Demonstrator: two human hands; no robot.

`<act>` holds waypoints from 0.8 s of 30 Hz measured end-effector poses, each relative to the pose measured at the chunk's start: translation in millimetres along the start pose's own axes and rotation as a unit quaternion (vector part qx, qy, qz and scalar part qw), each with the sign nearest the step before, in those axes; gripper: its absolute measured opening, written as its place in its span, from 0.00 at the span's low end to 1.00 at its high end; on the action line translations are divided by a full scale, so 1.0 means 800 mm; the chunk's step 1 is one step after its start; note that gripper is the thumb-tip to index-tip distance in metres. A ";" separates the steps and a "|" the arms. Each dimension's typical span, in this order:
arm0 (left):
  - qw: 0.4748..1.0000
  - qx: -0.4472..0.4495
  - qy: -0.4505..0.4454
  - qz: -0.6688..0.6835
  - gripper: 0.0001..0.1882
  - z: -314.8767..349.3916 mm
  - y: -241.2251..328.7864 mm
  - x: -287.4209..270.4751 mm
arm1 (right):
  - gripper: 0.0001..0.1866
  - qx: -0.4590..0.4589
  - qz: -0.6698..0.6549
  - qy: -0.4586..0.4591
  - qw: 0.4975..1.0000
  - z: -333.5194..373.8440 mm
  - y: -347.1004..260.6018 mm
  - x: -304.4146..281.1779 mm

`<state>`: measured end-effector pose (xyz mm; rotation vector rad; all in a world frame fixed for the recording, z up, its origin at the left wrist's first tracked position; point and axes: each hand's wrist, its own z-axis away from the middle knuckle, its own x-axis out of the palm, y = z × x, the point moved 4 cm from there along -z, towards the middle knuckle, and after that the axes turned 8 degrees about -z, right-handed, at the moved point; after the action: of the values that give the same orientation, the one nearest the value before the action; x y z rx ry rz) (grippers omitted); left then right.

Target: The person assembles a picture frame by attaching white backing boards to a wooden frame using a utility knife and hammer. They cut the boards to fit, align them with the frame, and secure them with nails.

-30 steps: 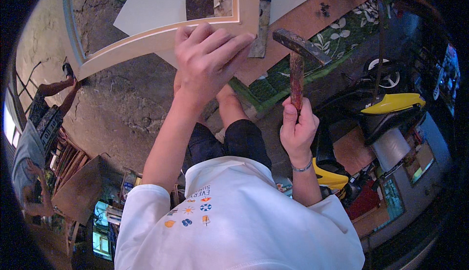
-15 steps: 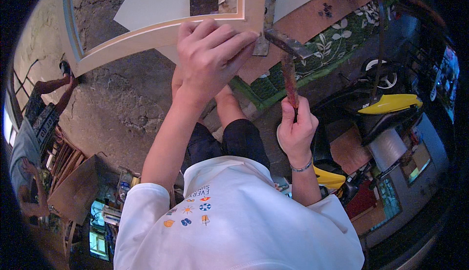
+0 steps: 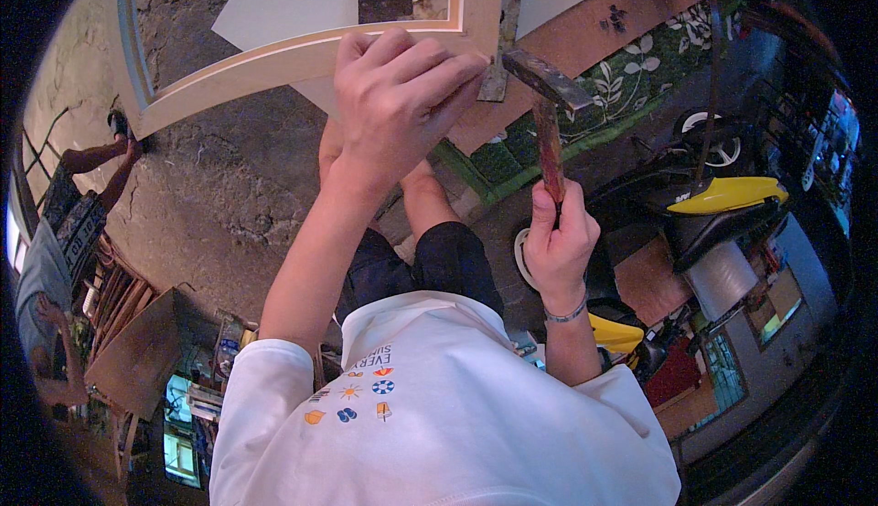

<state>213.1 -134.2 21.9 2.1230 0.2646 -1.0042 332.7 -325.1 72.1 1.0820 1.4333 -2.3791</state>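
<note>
My left hand (image 3: 398, 108) is closed over the lower bar of a pale wooden frame (image 3: 247, 85), near its right corner. Thumb and forefinger pinch together at the frame's outer right edge; whatever they hold there is too small to make out. In my right hand (image 3: 560, 245) is a hammer (image 3: 551, 145), gripped low on its worn reddish-brown handle. The hammer's dark metal head (image 3: 547, 79) is a short gap to the right of the pinched fingertips, its face toward the frame's edge.
Beneath the frame lie a white sheet (image 3: 274, 12), a brown board (image 3: 594, 35) with small dark pieces (image 3: 613, 19), and a green leaf-patterned mat (image 3: 631, 76). A yellow and black motorbike (image 3: 727, 195) stands at right. Another person (image 3: 55, 250) is at far left.
The hammer head has drawn back slightly to the right, away from the frame's edge and my left fingertips. My left hand keeps its pinch at the corner.
</note>
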 end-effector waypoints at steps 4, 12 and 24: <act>1.000 0.001 0.007 -0.001 0.10 0.001 0.000 0.001 | 0.11 -0.008 0.018 -0.003 1.000 -0.002 0.002 0.002; 1.000 -0.013 -0.019 -0.003 0.10 0.001 0.001 -0.003 | 0.10 -0.018 0.029 0.008 0.999 -0.003 -0.007 -0.006; 0.999 -0.016 -0.030 -0.012 0.11 0.000 0.002 -0.003 | 0.09 -0.020 0.031 -0.001 0.999 -0.007 -0.007 -0.004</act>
<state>212.1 -135.4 24.7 2.0620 0.2739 -1.0692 335.1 -317.8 76.3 1.0979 1.4182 -2.2987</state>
